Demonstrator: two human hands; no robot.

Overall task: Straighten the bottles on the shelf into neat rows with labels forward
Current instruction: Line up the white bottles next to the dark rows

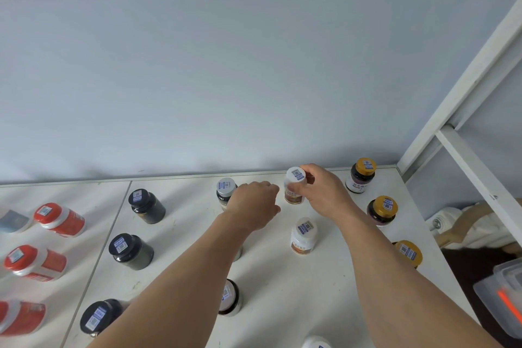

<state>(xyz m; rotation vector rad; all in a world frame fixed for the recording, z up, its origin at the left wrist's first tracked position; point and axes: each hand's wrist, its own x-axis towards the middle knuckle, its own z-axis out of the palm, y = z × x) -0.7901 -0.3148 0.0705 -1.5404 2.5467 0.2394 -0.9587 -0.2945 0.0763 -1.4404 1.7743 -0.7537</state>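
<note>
Both hands reach to the back of the white shelf board (282, 305), a little right of the middle of the frame. The right hand (322, 192) grasps a white-capped bottle with a brown label (294, 188) near the back edge of the shelf; its fingers curl around the cap and the upper body, and the bottle stands almost upright. The left hand (255, 206) is just to the left of this bottle, with knuckles up and fingers bent downward. It partly covers a dark bottle with a grey cap (225, 192), but I cannot tell if it grips that bottle or only rests beside it.

In front of the held bottle, nearer to the camera, a second white bottle with a brown label (303, 236) stands free. At the right side of the frame three dark bottles with gold caps (362, 175) make a column from back to front; the nearest one is partly hidden by the right forearm. Left of the middle, three black bottles with black caps (146, 206) stand in another column. At the far left, white bottles with red caps and red labels (59, 219) stand in a column too. Each cap carries a small blue and white sticker. A pale blue wall (226, 65) fills the upper part of the frame, and a white metal shelf frame (466, 99) rises at the upper right.
</note>
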